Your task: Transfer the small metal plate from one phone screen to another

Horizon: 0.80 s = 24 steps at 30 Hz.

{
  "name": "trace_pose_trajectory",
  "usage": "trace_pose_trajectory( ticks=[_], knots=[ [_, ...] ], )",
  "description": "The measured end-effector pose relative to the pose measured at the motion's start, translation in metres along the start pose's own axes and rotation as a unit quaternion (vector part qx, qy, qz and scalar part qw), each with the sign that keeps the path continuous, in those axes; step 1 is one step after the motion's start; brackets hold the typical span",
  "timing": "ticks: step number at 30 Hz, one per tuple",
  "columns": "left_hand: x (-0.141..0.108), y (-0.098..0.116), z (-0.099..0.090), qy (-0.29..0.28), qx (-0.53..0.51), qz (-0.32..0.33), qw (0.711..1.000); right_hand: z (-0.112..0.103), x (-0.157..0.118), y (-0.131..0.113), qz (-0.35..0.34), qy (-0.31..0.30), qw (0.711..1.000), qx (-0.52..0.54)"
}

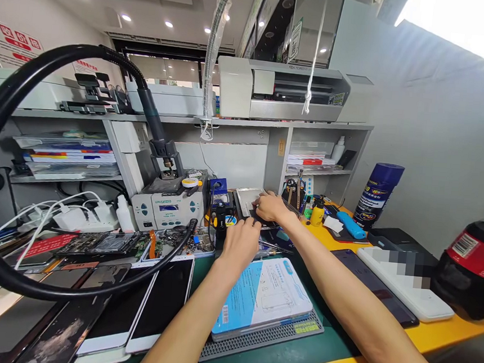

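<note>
My left hand [241, 241] is above the far edge of a blue-and-white boxed package [266, 296], its fingers curled and their tips turned away. Whatever they may hold is hidden. Farther back, my right hand [274, 208] reaches over a flat, pale rectangular tray or case [249, 197] against the back of the bench. Its fingers are bent down at the right part of this tray; what is between them cannot be made out. The package lies on a grey perforated mat [253, 340]. Just left of my left hand stands a small black bottle-like object [220, 219].
A hot-air station [165, 211] stands left, its thick black hose [41, 294] looping over tablets [164, 299] and circuit boards [105, 243]. On the right are a yellow bottle [317, 213], a blue spray can [376, 196], a white power bank [402, 283] and a dark cola bottle [474, 269].
</note>
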<state>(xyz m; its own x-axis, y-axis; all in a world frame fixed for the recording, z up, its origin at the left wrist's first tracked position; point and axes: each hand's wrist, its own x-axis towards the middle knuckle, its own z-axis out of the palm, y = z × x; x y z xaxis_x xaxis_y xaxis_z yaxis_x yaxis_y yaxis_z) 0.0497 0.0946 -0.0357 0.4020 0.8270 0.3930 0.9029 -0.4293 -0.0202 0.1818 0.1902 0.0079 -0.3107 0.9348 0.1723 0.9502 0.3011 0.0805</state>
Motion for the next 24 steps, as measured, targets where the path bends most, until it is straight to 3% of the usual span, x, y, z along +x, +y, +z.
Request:
trace_pose_trajectory(
  ticks=[7,10,13,15,18,24],
  knots=[
    [0.001,-0.003,0.004,0.039,-0.074,-0.017,0.996,-0.006,0.001,0.006,0.005,0.019,0.995,0.095],
    [0.003,-0.003,-0.001,0.094,-0.138,-0.050,0.985,-0.026,0.000,0.018,0.008,0.073,0.982,0.175],
    [0.005,-0.003,-0.014,0.173,-0.227,-0.104,0.953,-0.052,-0.004,0.035,0.018,0.146,0.953,0.264],
    [0.006,-0.005,-0.027,0.228,-0.299,-0.155,0.914,-0.068,-0.009,0.046,0.031,0.180,0.928,0.325],
    [0.007,-0.010,-0.051,0.275,-0.425,-0.236,0.830,-0.085,-0.016,0.060,0.052,0.185,0.887,0.421],
    [0.004,-0.018,-0.085,0.238,-0.644,-0.286,0.668,-0.097,-0.030,0.076,0.021,0.037,0.807,0.589]
  ],
)
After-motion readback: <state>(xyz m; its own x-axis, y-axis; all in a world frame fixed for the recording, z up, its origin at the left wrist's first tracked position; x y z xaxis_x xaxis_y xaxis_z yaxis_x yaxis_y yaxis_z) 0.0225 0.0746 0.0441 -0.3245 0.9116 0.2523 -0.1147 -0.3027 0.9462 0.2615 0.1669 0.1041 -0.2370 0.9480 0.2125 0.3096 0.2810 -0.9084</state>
